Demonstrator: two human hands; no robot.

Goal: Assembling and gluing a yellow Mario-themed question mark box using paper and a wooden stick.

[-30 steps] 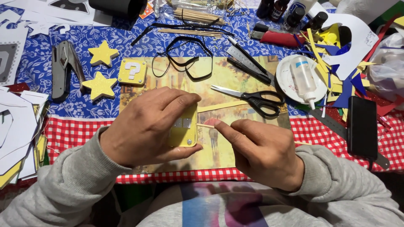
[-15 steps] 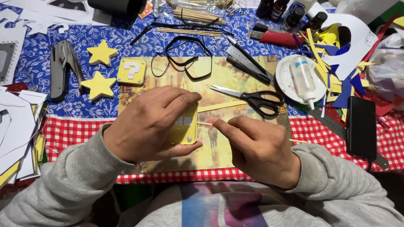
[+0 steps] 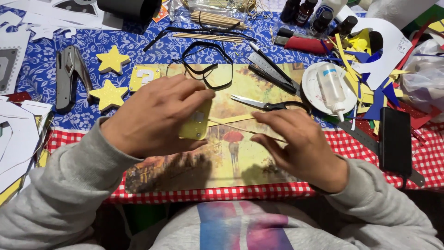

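The left hand point(image 3: 155, 115) was clamped on a yellow foam block point(image 3: 196, 124), held upright above the picture mat point(image 3: 231, 162), apparently to present its edge. The right hand point(image 3: 296, 143) pinched a thin wooden stick point(image 3: 240, 129) pointing toward that block.

The yellow block point(image 3: 196, 122) in the left hand point(image 3: 155, 115) looks like matt foam with a fine glittery face. The thin stick point(image 3: 249, 131) at the right hand point(image 3: 296, 143) is bare wood. The picture mat point(image 3: 222, 162) beneath is smooth and slightly glossy. Far right, the scissors point(image 3: 266, 104) have shiny metal blades and black plastic handles. The tablecloth point(image 3: 360, 143) is woven cloth.
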